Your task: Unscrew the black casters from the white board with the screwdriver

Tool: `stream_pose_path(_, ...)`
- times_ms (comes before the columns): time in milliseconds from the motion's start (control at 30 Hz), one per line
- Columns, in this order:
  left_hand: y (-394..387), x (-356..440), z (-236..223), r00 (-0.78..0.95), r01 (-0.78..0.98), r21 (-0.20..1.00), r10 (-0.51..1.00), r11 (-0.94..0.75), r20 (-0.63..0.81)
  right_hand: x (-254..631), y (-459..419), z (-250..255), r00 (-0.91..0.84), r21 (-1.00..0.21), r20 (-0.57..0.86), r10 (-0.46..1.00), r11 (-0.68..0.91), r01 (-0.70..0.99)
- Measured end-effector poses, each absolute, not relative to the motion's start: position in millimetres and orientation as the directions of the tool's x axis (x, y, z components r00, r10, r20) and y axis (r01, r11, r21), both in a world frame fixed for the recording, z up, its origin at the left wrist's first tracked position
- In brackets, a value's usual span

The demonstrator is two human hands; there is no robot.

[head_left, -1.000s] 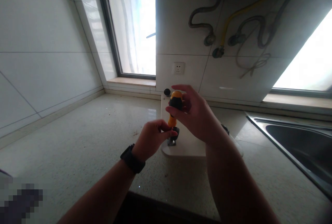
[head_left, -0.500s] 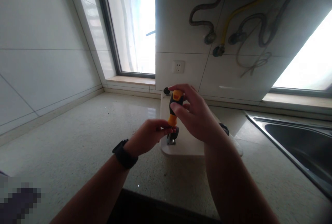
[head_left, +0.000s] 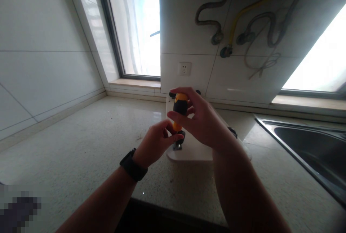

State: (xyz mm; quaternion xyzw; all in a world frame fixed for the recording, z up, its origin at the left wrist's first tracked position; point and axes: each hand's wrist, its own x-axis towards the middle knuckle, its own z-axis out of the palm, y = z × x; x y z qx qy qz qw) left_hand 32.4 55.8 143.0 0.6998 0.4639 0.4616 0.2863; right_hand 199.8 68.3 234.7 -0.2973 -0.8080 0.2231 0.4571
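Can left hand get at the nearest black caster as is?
Likely yes: the left hand is right at the nearest caster, nothing visible between them; the screwdriver in the right hand stands just above.

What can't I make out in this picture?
All in the head view:
Screwdriver: its tip is hidden by the left grip.
Black wheel: partly covered by the same grip.
White board: its right part lies behind the right forearm.
Sink: cut off by the right edge.
Watch: screen too dark to read.
Dark shape, lower left: blurred into blocks.
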Motion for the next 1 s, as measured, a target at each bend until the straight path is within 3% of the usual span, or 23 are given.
stream_pose_path(133,55,26,151,0.296,0.332,0.859,0.908,-0.390,0.298,200,70,233,-0.400,-0.720,0.570,0.718,0.671,0.177)
stream_pose_path(267,54,21,155,0.364,0.267,0.902,0.902,-0.341,0.233,201,70,232,-0.477,-0.705,0.600,0.642,0.707,0.064)
stream_pose_path(433,55,25,153,0.275,0.323,0.869,0.915,-0.376,0.294,201,68,235,-0.449,-0.618,0.630,0.634,0.759,0.206)
stream_pose_path(500,55,28,151,0.220,0.374,0.851,0.926,-0.370,0.306,199,69,236,-0.426,-0.640,0.618,0.660,0.738,0.216)
stream_pose_path(733,56,34,145,0.100,0.374,0.852,0.929,-0.366,0.355,196,78,231,-0.406,-0.801,0.559,0.723,0.597,-0.040)
stream_pose_path(867,56,30,150,0.219,0.339,0.865,0.925,-0.371,0.311,196,79,231,-0.440,-0.815,0.553,0.707,0.568,-0.112)
stream_pose_path(1000,57,25,155,0.364,0.163,0.919,0.888,-0.358,0.282,197,79,235,-0.380,-0.801,0.562,0.735,0.598,-0.028)
